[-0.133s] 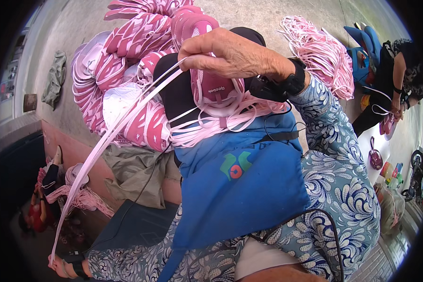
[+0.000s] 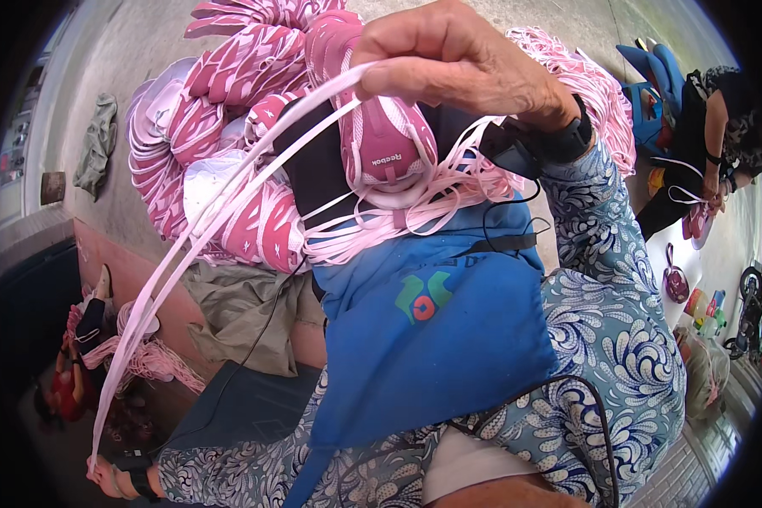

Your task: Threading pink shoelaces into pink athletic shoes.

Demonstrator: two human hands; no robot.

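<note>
A long pale pink shoelace [image 2: 120, 372] stretches in two strands between my hands, bowed across the left side. My right hand [image 2: 461, 63] is raised above my lap and pinches its upper end. Far out at the lower left, my left hand [image 2: 108, 479] is closed on the other end, its fingers small and partly hidden. Below my right hand, a dark pink and white shoe upper [image 2: 391, 148] lies toe-away between my knees. A bundle of pink laces [image 2: 372, 241] rests across my lap, over the blue apron [image 2: 449, 364].
Rows of nested pink shoe uppers [image 2: 245, 68] curve ahead at the left. A heap of laces [image 2: 605, 118] lies at the right. Another person [image 2: 720, 144] handles a pink piece at far right; a second person [image 2: 69, 385] is at far left. A thin black cable [image 2: 258, 339] crosses a grey cloth.
My right hand has moved up and right, appearing larger. The lace strands have spread apart and bow more loosely. My left hand has hardly moved.
</note>
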